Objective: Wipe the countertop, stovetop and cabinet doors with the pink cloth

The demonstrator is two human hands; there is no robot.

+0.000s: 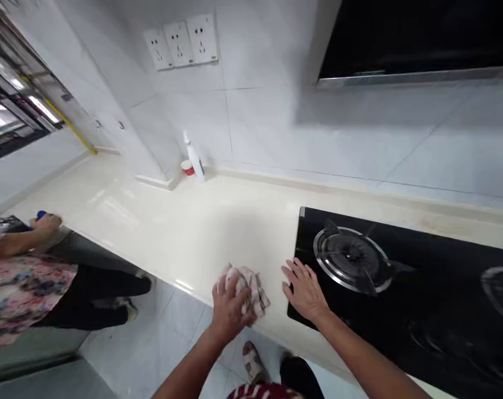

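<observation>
The left grip [230, 311] clutches a crumpled cloth [255, 288] on the bench [164, 233]; the right grip [304, 289] spreads at the edge of the stove [421, 293]. A white bottle [194, 160] stands beside a red cup [188, 168].

Soft, even light brightens the table [168, 221], glare streaking its left side, while grey shadow spreads under the hood [417, 39]. The window [2, 119] glares in patches. Wide-angle stretch skews the edges; the cloth [251, 285] seems slightly blurred.

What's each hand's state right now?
Left hand: closed on a crumpled cloth.
Right hand: open, holding nothing, at the edge of the stove.
</observation>
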